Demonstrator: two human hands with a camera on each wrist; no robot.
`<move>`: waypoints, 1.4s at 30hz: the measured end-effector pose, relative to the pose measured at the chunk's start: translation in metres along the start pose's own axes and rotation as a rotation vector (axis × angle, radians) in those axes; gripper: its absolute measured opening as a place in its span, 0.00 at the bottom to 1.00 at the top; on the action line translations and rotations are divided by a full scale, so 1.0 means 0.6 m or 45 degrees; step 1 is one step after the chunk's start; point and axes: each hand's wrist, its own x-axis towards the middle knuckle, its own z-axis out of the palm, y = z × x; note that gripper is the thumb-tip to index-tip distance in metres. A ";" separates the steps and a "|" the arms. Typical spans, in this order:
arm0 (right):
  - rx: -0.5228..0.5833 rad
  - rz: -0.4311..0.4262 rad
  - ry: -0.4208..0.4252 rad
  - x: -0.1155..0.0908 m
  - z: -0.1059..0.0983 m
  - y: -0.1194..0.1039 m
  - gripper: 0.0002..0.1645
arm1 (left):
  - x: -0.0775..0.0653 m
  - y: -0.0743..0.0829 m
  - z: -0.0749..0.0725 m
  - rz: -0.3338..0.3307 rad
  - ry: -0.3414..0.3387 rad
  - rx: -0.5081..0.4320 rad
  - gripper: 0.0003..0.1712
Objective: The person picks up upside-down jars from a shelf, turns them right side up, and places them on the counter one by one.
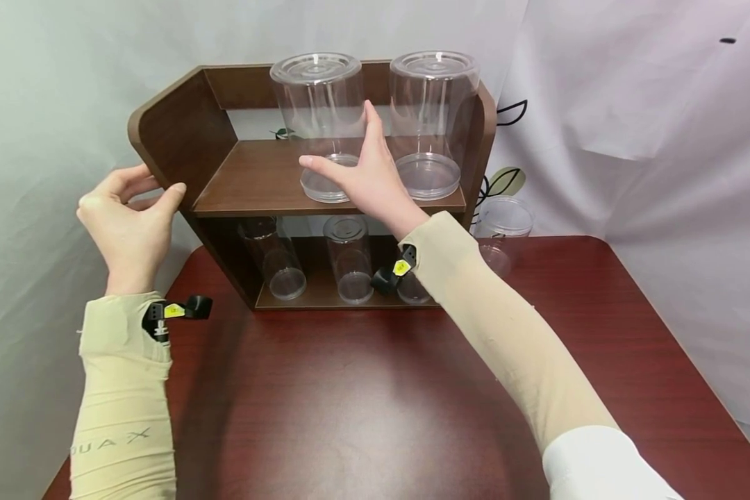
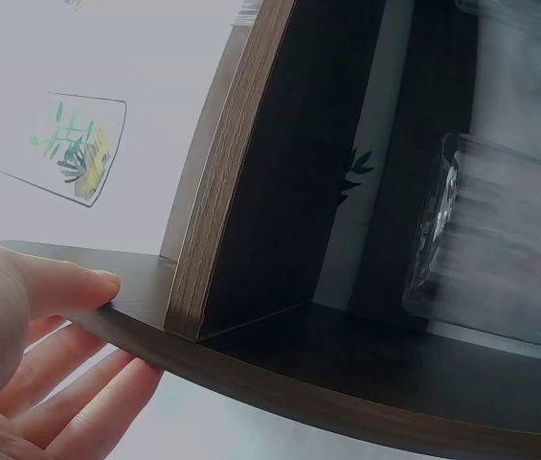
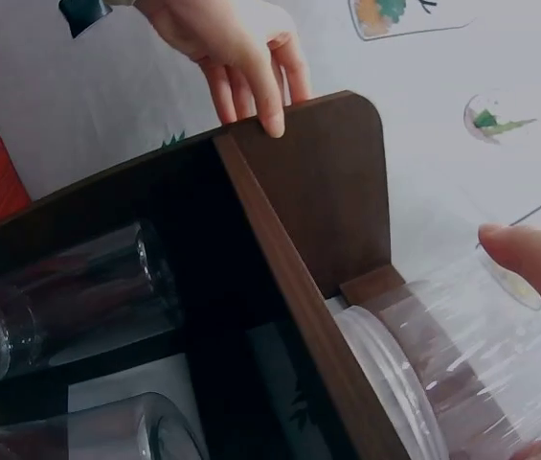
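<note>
My left hand [image 1: 128, 219] pinches the left side panel [image 1: 178, 135] of a brown two-tier wooden shelf [image 1: 244, 184], thumb on the inner face and fingers outside. The left wrist view shows the thumb and fingers on either side of that board. On the upper tier stands a large clear plastic jar [image 1: 294, 104], base up or lidded at the bottom. My right hand [image 1: 375, 170] holds it from the right, thumb across its front and fingers along its right side. Part of that grip is hidden. A second large clear jar [image 1: 434, 114] stands just right of it.
Smaller clear jars [image 1: 346, 257] stand on the lower tier, one partly behind my right wrist. Another clear jar [image 1: 506, 222] is right of the shelf. The shelf stands at the back of a dark red table [image 1: 325, 396], before a pale curtain [image 1: 656, 90].
</note>
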 end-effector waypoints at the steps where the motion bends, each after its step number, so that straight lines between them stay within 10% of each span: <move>1: 0.000 -0.004 0.003 0.000 0.000 0.002 0.75 | 0.000 0.001 0.000 0.000 0.001 0.000 0.18; 42: 0.205 -0.477 0.022 -0.087 -0.013 -0.030 0.65 | -0.001 0.003 0.000 -0.013 0.008 0.012 0.18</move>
